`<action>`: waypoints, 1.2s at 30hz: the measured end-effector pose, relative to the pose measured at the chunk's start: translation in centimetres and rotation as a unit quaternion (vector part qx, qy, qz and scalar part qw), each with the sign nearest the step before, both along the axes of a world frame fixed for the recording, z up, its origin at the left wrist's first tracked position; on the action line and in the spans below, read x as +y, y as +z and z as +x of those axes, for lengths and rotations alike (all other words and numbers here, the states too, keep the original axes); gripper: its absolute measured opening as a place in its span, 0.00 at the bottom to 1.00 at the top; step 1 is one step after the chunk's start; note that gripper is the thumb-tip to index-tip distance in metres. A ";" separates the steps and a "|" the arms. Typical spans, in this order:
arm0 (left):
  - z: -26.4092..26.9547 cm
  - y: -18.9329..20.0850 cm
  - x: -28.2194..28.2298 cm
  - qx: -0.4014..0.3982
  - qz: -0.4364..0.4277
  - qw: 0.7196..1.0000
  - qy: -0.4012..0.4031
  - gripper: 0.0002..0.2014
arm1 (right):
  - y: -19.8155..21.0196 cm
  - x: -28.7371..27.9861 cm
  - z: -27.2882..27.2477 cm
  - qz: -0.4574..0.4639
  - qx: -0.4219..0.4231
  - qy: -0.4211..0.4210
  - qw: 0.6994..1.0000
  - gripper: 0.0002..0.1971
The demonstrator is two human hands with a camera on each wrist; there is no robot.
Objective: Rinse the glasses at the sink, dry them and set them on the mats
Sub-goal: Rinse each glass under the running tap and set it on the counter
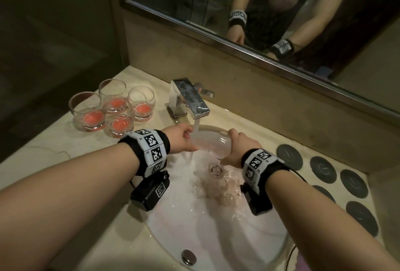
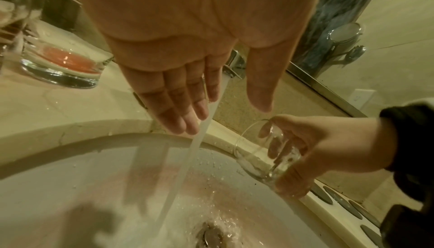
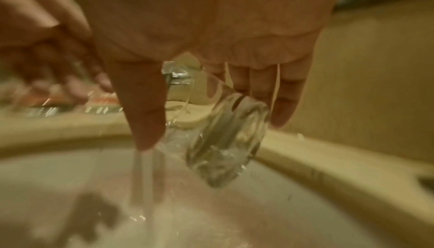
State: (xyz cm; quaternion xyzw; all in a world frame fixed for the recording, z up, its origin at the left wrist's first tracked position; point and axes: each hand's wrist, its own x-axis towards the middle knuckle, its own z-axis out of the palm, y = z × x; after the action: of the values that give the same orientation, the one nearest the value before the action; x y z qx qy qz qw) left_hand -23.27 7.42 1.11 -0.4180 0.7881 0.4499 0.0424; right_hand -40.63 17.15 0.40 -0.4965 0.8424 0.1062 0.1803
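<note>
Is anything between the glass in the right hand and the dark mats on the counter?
Nothing visible. The right hand grips the glass over the sink; the mats lie bare just to its right, with only the sink's edge between.

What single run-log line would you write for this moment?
stage: rinsing | right hand: grips tilted glass over sink | left hand: open at faucet stream | four pink-filled glasses wait | mats bare

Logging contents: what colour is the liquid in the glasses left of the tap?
Pinkish-red liquid at the bottom of four glasses; clearest in the head view.
</note>
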 end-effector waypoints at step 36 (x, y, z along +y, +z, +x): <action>2.5 -1.6 -2.1 -0.033 -0.003 0.999 0.013 0.32 | -5.0 -3.3 1.6 -0.172 -0.261 -0.073 0.947 0.46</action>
State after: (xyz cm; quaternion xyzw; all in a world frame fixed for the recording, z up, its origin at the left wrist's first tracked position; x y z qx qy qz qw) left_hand -20.79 5.29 -0.49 -0.4431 0.7818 0.4345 0.0611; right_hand -39.03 13.90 -4.62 -0.4679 0.8053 -0.1866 0.3127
